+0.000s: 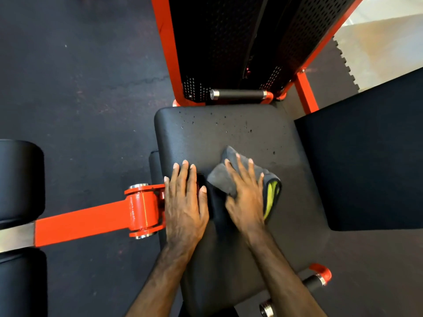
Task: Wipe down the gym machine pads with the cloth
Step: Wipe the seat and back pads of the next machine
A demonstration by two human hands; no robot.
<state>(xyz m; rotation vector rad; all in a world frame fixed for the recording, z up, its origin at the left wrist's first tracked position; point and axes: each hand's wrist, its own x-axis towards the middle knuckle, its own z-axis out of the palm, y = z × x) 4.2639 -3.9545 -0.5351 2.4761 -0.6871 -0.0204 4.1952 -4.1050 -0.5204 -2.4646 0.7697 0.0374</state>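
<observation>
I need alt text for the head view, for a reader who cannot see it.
A right hand presses a grey cloth flat on a black seat pad; the left hand rests flat beside it. Droplets dot the pad's far part.

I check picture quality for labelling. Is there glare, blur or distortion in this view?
Head view: mostly sharp; wide-angle bending at the edges; bright washed-out floor top right; soft sheen on the roller pad; right hand and cloth slightly soft on the seat pad.
</observation>
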